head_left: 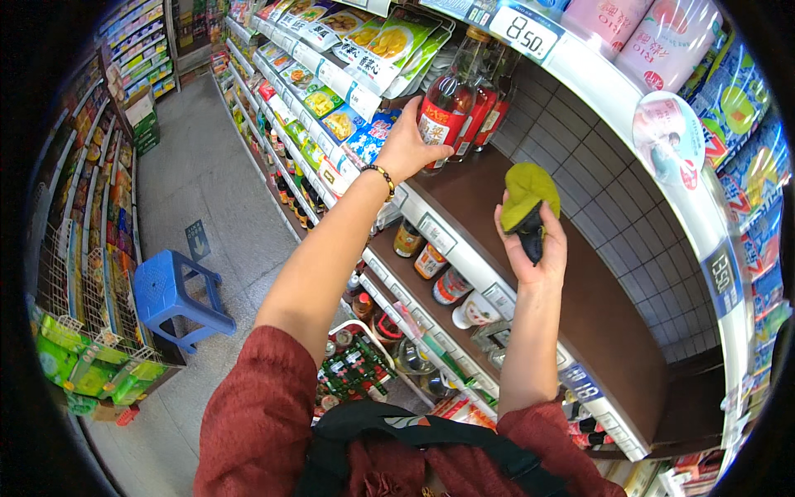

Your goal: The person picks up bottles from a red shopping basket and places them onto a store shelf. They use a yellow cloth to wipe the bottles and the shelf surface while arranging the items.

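Observation:
My left hand (407,146), with a beaded bracelet at the wrist, grips a clear glass bottle (452,102) by its lower body. The bottle has a red label and stands nearly upright at the left end of a brown shelf board (596,298). More red-labelled bottles (494,112) stand close behind it. In my right hand (549,248) is a bunched cloth (531,189), yellow-green with a black part, held up above the shelf board. It is apart from the bottles.
Bagged foods (388,46) line the shelf left of the bottles. Jars (430,259) sit one level below. Pink cans (674,43) are overhead behind a price rail (596,68). A blue plastic stool (171,295) stands in the aisle, and a basket of bottles (354,369) is low before me.

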Available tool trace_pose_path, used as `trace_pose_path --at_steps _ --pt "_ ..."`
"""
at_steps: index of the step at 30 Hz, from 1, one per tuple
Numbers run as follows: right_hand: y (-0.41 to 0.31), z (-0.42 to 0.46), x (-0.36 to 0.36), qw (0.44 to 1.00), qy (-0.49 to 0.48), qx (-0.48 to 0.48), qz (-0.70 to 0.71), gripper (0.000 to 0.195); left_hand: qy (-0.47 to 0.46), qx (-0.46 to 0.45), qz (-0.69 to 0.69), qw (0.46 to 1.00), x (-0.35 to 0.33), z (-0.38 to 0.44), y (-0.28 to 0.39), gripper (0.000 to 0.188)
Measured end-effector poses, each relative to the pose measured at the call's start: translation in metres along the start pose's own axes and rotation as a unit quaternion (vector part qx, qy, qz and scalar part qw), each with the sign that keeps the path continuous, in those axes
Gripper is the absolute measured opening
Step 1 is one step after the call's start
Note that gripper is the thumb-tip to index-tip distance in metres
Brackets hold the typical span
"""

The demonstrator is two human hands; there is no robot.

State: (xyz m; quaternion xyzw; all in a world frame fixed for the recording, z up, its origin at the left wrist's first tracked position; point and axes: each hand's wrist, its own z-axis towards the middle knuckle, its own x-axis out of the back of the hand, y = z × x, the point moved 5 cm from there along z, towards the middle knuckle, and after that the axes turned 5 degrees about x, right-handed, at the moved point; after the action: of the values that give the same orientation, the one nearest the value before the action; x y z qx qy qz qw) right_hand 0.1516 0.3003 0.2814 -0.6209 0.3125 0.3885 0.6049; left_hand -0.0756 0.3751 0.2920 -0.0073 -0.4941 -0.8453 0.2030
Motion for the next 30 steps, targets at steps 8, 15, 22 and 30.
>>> trace_pose_path --at_steps 8,15,22,30 --pt "0.004 0.015 -0.004 0.997 -0.007 0.024 -0.071 0.042 0.009 0.012 -0.008 1.000 -0.011 0.006 0.002 0.075" --pt "0.007 0.000 -0.018 0.959 0.018 0.201 -0.200 0.037 -0.019 -0.051 0.001 0.999 -0.028 -0.022 0.039 0.068" --pt "0.004 -0.026 -0.040 0.718 -0.030 0.474 -0.509 0.054 -0.049 -0.128 0.099 0.986 -0.062 -0.049 0.091 0.066" --pt "-0.038 -0.082 -0.081 0.398 -0.025 0.614 -0.681 0.037 -0.177 -0.061 0.117 0.975 -0.034 -0.121 0.134 0.052"
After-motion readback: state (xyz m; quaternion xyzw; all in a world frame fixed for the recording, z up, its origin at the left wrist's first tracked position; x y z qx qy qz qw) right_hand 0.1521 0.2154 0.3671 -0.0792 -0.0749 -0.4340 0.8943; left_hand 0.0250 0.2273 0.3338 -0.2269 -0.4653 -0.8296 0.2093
